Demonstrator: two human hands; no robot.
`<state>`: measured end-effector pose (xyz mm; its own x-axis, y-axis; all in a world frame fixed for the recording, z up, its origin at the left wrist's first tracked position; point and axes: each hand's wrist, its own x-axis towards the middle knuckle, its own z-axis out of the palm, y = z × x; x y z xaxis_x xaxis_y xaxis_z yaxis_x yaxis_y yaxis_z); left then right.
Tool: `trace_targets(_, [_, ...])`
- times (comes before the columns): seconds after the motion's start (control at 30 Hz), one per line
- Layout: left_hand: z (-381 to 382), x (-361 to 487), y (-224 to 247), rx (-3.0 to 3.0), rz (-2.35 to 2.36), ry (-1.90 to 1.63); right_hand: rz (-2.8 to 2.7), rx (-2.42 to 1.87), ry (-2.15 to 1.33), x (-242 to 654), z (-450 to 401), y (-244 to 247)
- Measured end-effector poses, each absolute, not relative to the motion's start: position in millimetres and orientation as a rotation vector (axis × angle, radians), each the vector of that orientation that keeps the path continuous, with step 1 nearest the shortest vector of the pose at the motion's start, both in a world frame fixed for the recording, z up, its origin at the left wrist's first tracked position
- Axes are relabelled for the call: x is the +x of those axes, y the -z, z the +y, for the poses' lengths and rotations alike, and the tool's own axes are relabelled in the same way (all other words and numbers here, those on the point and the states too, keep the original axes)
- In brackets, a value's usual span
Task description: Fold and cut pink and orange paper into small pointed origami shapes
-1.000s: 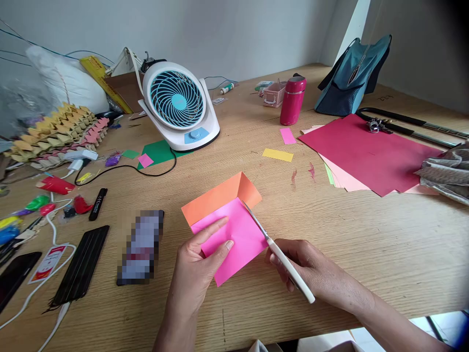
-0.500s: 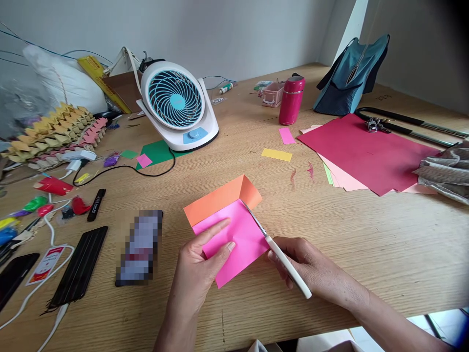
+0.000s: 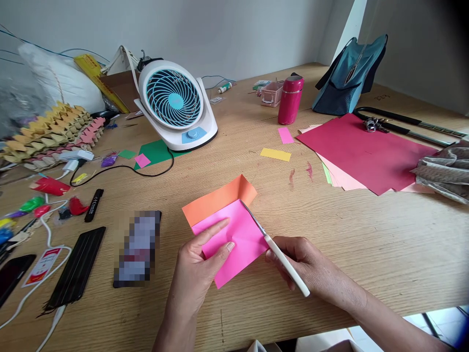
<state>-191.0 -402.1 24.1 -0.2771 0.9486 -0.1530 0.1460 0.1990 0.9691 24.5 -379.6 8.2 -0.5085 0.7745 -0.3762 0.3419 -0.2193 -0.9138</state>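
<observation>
My left hand (image 3: 201,259) grips a square of pink paper (image 3: 244,239), thumb and a finger lying across its face. Behind the pink square sits a sheet of orange paper (image 3: 210,201), sticking out past its upper edge, with a folded flap at the right. White-handled scissors (image 3: 286,264) are in my right hand (image 3: 302,259), fingers wrapped about the handle. The blades run along the right edge of the pink square, their tip near its top corner. How far the blades are apart cannot be made out.
A white fan (image 3: 176,105) stands at the back, left of a pink flask (image 3: 291,100). Red paper (image 3: 366,151) tops several sheets at the right, beside a blue bag (image 3: 342,78). A blurred phone (image 3: 137,249) and a black pouch (image 3: 76,269) lie left.
The orange flap at the right has drawn in toward the pink square's edge. Both hands keep nearly the same place, and the whole view has shifted slightly.
</observation>
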Motion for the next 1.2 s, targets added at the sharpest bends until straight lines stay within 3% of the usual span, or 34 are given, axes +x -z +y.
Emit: trace_targets(1.2, [-402.6, -190.8, -26.0, 0.878, 1.507, -1.152, -1.699, -1.270, -1.815, 24.8, -376.9, -9.4])
